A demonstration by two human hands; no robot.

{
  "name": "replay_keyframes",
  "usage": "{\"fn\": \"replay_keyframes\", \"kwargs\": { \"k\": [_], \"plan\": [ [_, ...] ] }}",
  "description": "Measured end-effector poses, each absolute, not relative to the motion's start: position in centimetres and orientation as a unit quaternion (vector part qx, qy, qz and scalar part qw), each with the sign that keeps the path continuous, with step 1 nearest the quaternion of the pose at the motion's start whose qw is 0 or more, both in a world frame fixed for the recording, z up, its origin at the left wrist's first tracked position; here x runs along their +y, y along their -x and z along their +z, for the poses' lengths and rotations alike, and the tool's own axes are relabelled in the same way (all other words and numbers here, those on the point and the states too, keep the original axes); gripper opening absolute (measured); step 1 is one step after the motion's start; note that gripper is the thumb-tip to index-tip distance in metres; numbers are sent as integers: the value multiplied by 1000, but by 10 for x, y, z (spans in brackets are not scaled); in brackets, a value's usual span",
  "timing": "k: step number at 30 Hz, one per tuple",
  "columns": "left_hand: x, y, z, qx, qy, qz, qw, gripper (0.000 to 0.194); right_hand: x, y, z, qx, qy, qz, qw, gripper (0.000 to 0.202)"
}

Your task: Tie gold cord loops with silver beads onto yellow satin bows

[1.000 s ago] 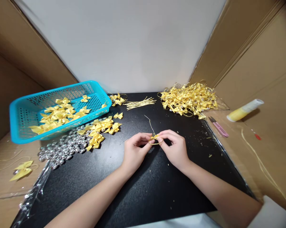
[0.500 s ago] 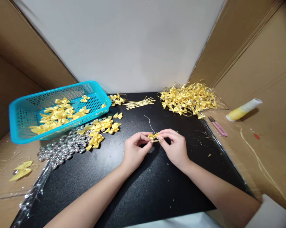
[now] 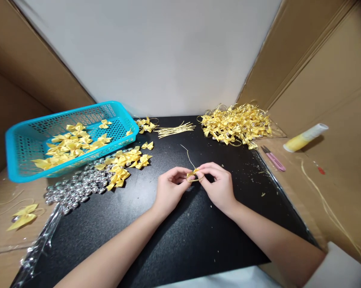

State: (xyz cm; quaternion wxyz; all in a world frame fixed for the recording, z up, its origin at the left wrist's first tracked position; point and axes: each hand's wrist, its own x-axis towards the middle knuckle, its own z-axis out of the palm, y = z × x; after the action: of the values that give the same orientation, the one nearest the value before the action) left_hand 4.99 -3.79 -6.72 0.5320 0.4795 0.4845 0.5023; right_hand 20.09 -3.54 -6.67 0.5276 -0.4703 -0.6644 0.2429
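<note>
Over the middle of the black table [image 3: 174, 224], my left hand [image 3: 173, 188] and my right hand [image 3: 219, 185] meet at a small yellow ribbon bow [image 3: 193, 174]. The left thumb and fingers pinch the bow's left side. On its right side, my right thumb and fingers are closed on the bow and its gold cord [image 3: 191, 160]. One thin end of the cord stands up beyond the fingers, and a loop of it hangs below the bow. Fingertips hide much of the bow, so any knot cannot be made out.
A turquoise basket [image 3: 15, 160] of yellow bows stands at left, with silver beads [image 3: 75, 188] and loose bows [image 3: 119, 176] before it. Cut cords [image 3: 176, 129] lie at the back. Right are a heap of corded bows [image 3: 234, 124], pink snips [image 3: 273, 158] and a yellow spool [image 3: 305, 138].
My fingertips have drawn closer together around the bow, covering more of it. The cord loop below it now hangs rounder. The whole view has shifted slightly.
</note>
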Motion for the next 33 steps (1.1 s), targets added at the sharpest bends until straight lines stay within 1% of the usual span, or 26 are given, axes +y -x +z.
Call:
{"fn": "replay_keyframes", "kwargs": {
  "k": [4,16,27,33],
  "plan": [
    [-38,-50,-66,477,-475,513,533,15,-35,-201,-68,-665,473,243,524,14],
    [-36,-51,-67,484,-430,522,554,19,-37,-196,-70,-618,494,287,539,11],
    [-36,-52,-67,498,-416,522,554,20,-36,-196,-69,-635,490,266,535,12],
    [-37,-52,-66,510,-436,517,532,17,-36,-196,-70,-644,489,257,530,13]
  ]
}}
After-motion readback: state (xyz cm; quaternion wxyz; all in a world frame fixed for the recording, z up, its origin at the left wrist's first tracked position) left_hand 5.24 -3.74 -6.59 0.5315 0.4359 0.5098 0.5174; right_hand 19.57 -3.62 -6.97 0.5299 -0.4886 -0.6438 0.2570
